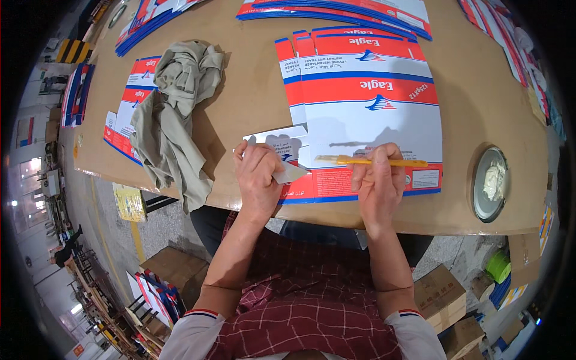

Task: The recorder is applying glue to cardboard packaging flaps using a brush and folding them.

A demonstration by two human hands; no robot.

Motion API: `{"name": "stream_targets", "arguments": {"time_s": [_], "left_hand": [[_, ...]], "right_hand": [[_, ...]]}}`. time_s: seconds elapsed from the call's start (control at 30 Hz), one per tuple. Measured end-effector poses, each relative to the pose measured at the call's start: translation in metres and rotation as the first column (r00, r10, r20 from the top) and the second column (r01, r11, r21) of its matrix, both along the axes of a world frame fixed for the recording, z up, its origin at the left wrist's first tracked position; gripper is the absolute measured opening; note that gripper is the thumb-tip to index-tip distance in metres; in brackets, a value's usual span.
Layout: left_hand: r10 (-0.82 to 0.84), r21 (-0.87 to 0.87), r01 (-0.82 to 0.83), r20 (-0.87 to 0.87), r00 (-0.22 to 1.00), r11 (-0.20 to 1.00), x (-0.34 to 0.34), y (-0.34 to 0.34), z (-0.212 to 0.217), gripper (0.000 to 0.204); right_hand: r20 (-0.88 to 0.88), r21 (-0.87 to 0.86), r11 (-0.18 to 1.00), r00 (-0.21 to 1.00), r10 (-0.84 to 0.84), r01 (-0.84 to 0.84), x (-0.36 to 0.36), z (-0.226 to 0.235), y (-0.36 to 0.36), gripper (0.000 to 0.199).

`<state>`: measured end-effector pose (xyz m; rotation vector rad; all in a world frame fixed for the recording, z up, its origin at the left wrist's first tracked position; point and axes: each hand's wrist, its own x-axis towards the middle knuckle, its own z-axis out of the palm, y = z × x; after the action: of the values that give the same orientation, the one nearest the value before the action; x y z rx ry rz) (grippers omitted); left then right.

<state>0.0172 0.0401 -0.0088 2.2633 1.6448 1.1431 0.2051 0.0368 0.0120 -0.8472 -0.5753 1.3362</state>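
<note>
Extends both forearms (233,258) forward, well apart. Curls the left hand (260,180) inward. Pinches with the right hand (381,187).

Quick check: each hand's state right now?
Left hand: partly curled beside a pale triangular piece; whether it holds that cannot be told.
Right hand: closed, holding a yellow-handled tool.
</note>
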Motion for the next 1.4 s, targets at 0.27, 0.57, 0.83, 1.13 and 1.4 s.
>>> {"name": "stream_targets", "arguments": {"time_s": [0.27, 0.57, 0.83, 1.13, 1.4], "left_hand": [[-0.011, -0.018, 0.010, -0.059, 0.998, 1.000, 0.000, -0.011, 0.008, 0.021], [-0.002, -0.001, 0.002, -0.056, 0.998, 1.000, 0.002, -0.006, 0.009, 0.021], [-0.001, 0.005, 0.001, -0.053, 0.999, 1.000, 0.001, -0.008, 0.009, 0.021], [0.000, 0.004, 0.001, -0.052, 0.999, 1.000, 0.001, -0.007, 0.009, 0.021], [0.003, 0.009, -0.002, -0.058, 0.998, 1.000, 0.000, -0.007, 0.008, 0.023]], "right_hand": [[0.335, -0.062, 0.985, 0.927, 0.171, -0.159, -0.009, 0.008, -0.010, 0.019], [0.282, -0.007, 0.975, 0.935, 0.217, -0.224, -0.011, 0.008, -0.009, 0.015], [0.570, 0.037, 0.965, 0.799, 0.194, -0.261, -0.014, 0.005, -0.016, 0.014], [0.568, 0.094, 0.973, 0.814, 0.121, -0.211, -0.015, 0.006, -0.020, 0.013], [0.502, 0.051, 0.983, 0.855, 0.130, -0.179, -0.019, 0.011, -0.020, 0.017]]}}
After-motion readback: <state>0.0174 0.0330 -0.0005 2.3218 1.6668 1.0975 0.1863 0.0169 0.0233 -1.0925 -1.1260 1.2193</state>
